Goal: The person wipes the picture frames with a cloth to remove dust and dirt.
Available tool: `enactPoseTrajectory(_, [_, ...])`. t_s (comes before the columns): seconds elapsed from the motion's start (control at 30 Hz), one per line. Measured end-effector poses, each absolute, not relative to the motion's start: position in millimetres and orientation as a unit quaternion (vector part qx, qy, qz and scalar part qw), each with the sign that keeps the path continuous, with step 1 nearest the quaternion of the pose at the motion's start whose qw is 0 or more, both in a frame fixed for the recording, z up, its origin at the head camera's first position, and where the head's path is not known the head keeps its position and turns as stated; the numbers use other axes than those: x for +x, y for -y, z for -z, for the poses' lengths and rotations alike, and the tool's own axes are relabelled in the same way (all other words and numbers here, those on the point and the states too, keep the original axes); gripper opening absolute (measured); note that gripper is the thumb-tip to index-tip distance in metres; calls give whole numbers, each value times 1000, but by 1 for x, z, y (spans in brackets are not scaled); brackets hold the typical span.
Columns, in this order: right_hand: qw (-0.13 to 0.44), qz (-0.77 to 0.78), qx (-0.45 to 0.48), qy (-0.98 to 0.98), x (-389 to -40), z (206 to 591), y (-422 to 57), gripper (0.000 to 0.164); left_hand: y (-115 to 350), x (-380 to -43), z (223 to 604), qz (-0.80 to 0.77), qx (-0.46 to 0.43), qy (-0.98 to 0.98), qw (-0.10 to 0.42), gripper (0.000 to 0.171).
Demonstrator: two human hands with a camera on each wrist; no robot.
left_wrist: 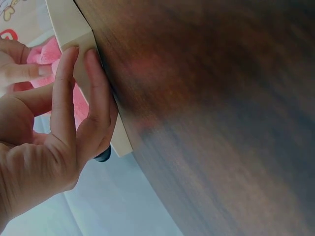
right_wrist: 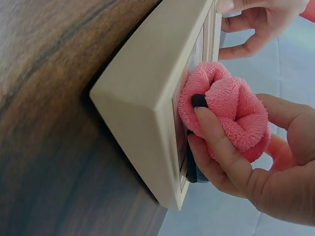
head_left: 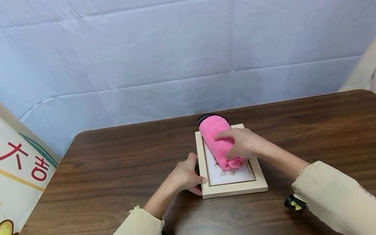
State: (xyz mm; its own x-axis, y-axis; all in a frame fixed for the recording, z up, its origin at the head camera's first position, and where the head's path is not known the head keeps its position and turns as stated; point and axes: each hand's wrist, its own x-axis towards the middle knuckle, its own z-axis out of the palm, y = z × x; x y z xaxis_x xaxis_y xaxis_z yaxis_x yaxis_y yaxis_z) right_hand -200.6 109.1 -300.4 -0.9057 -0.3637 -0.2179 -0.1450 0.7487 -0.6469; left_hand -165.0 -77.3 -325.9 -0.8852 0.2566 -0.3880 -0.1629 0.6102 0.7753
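The right hand [head_left: 245,142] pinches a pink roll [head_left: 212,132] atop the pale frame [head_left: 234,189] on the tabletop [head_left: 124,162]; the left hand [head_left: 184,174], fingers spread, touches the frame's left side; the roll's far end seems dark-banded.

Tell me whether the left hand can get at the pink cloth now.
Probably yes: the left hand touches the left edge of the picture frame, and the left side of the pink cloth is uncovered, though the right hand grips it.

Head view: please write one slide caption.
Left hand at a picture frame, right hand holding rolled pink cloth over it.
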Motion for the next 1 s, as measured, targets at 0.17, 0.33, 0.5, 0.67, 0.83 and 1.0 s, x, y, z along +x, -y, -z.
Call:
enactPoseTrajectory(0.17, [157,307,-142,-928,-201,300,-115,59,77,-165,327,-441,30,-865,237,48])
enactPoseTrajectory(0.33, [141,284,-143,-938,-204,299,-124,58,78,-166,327,-440,32,-866,233,50])
enactPoseTrajectory(0.5, [145,283,-137,-938,-204,299,-129,58,78,-166,328,-437,29,-868,234,52])
enactPoseTrajectory(0.67, [144,278,-138,-940,-204,300,-129,58,78,-166,328,-435,31,-869,234,51])
enactPoseTrajectory(0.83, [149,282,-132,-938,-203,300,-128,58,78,-166,329,-434,33,-870,234,51])
enactPoseTrajectory(1.0, [158,304,-120,-932,-199,299,-125,58,79,-166,327,-431,29,-870,237,54])
